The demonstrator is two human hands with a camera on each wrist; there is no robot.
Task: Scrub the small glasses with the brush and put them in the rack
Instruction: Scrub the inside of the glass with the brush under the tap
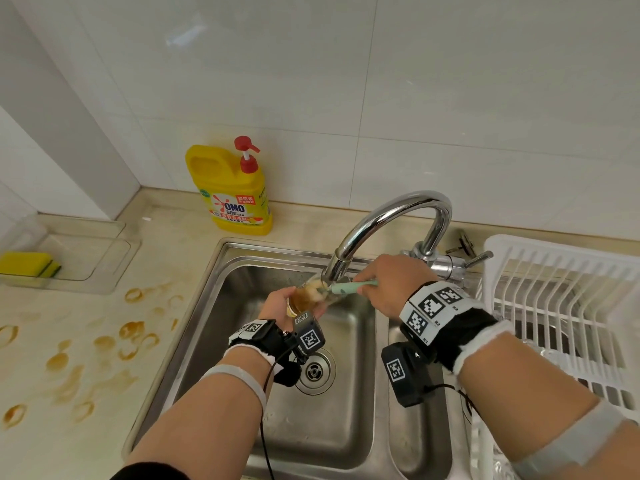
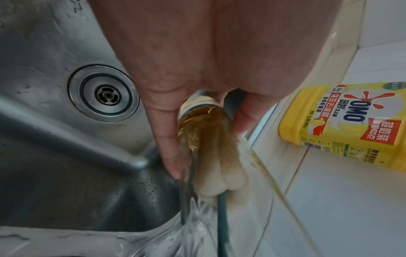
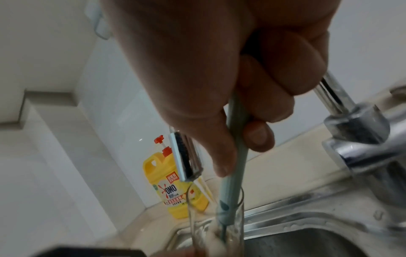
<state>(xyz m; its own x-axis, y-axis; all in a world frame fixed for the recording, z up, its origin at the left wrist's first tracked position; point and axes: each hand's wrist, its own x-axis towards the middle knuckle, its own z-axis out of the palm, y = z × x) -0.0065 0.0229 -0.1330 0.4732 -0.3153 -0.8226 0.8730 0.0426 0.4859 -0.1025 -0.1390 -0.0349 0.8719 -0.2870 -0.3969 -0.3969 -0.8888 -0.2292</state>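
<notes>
My left hand (image 1: 281, 305) grips a small clear glass (image 1: 309, 295) holding brownish liquid, tilted over the steel sink (image 1: 194, 317) just under the faucet spout (image 1: 337, 266). In the left wrist view the fingers (image 2: 164, 139) wrap the glass (image 2: 204, 132) with the pale sponge head (image 2: 222, 179) inside. My right hand (image 1: 384, 282) holds the pale green brush handle (image 1: 349, 287); the right wrist view shows the fingers (image 3: 259, 137) curled round the handle (image 3: 232, 175), which runs down into the glass mouth (image 3: 193, 208). The white dish rack (image 1: 561, 299) stands to the right of the sink.
A yellow detergent bottle (image 1: 235, 192) with a red pump stands behind the sink. A clear tray (image 1: 86, 258) with a yellow sponge (image 1: 29, 265) sits at far left. Brown ring stains (image 1: 104, 341) mark the counter. The drain (image 1: 314, 371) lies below my left wrist.
</notes>
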